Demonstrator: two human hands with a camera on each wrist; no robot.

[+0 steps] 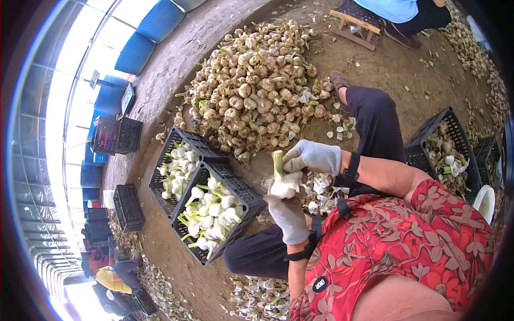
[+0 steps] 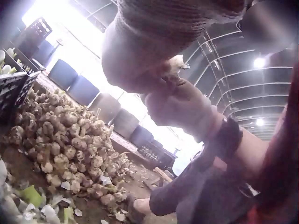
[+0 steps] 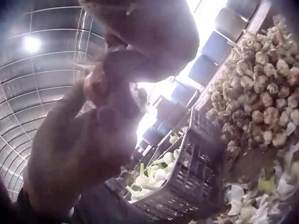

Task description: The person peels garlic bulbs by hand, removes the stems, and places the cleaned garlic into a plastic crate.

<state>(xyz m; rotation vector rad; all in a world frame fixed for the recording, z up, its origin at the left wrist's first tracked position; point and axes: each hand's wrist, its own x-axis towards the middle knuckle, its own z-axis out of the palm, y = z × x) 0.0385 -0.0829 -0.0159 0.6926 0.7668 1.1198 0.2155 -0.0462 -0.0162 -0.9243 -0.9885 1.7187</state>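
Note:
A white garlic bulb point(image 1: 285, 186) with a thick cut green stem sits between my two gloved hands, in front of my lap in the head view. My left hand point(image 1: 290, 218) holds the bulb from its lower side. On the other side, my right hand point(image 1: 317, 157) has its curled fingers against the bulb, close to the stem. Both wrist views show the hands close together, dark against the glare, with the bulb largely hidden. Loose garlic skins point(image 1: 319, 193) lie on the ground beneath the hands.
A large pile of unpeeled garlic point(image 1: 257, 88) lies in front. Two black crates point(image 1: 243, 187) of cleaned garlic stand at my left; another crate point(image 1: 415, 144) holds garlic and skins at my right. Another person point(image 1: 399, 13) is beyond a low wooden stool point(image 1: 355, 27).

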